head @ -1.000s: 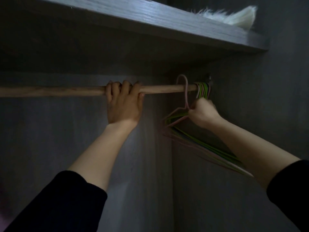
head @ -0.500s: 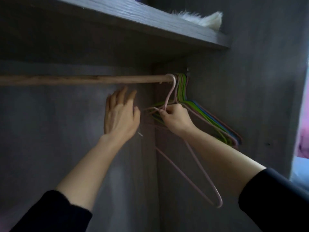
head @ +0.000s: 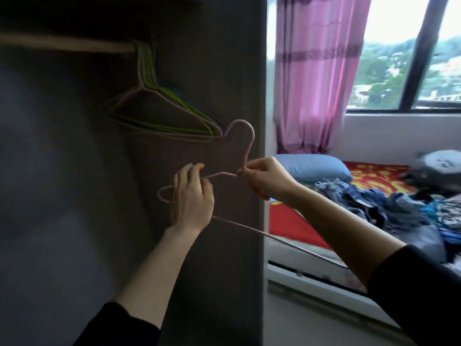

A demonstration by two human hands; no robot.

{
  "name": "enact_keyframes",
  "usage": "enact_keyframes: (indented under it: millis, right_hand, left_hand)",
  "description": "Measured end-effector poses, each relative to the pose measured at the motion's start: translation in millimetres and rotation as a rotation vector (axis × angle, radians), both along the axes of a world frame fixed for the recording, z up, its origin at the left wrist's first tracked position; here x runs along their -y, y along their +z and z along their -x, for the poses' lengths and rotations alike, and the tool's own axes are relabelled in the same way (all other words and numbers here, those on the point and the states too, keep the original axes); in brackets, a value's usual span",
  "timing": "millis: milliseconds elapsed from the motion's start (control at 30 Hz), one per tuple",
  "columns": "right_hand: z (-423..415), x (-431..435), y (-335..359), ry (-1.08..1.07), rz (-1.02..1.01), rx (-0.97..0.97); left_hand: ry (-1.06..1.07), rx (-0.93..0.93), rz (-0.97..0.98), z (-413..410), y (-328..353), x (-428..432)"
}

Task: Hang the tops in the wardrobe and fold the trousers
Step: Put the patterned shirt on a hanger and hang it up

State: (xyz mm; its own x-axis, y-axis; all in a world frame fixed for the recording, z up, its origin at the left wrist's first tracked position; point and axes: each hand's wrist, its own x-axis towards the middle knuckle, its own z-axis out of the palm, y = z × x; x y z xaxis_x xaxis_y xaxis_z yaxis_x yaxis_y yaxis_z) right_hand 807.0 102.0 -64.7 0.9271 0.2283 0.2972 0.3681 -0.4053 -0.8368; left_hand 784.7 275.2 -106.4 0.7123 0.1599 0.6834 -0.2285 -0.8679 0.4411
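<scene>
A pink wire hanger (head: 245,136) is off the rail, held in front of the wardrobe's right side panel. My right hand (head: 265,177) pinches its neck just under the hook. My left hand (head: 192,198) grips its left shoulder arm, and the bottom bar runs down to the right behind my right forearm. Several green, blue and pink hangers (head: 159,108) still hang at the right end of the wooden rail (head: 67,44). A heap of clothes (head: 389,203), mostly blue denim and dark fabric, lies on the bed at the right.
The dark wardrobe side panel (head: 219,71) stands between the rail and the room. A bed with a red patterned sheet (head: 294,226) and a blue pillow (head: 311,168) is at the right. Pink curtain (head: 316,71) and a window behind it.
The pink hanger has come off the rail and moved down and right. My left hand, open half a second ago, has closed on its shoulder. The view has swung right toward the bed.
</scene>
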Motion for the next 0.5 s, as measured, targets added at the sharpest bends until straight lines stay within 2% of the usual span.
enact_keyframes:
  millis: [233, 333, 500]
  right_hand:
    - [35.1, 185.7, -59.0, -0.184, 0.011, -0.143]
    - [51.5, 274.4, -82.8, -0.302, 0.111, -0.169]
    - [80.5, 405.2, -126.4, -0.474, 0.150, -0.282]
  left_hand:
    - [-0.240, -0.056, -0.003, 8.2, -63.7, 164.6]
    - [-0.304, -0.142, 0.041, 6.6, -91.3, 253.8]
    - [-0.446, -0.318, 0.043, 10.9, -134.6, 403.8]
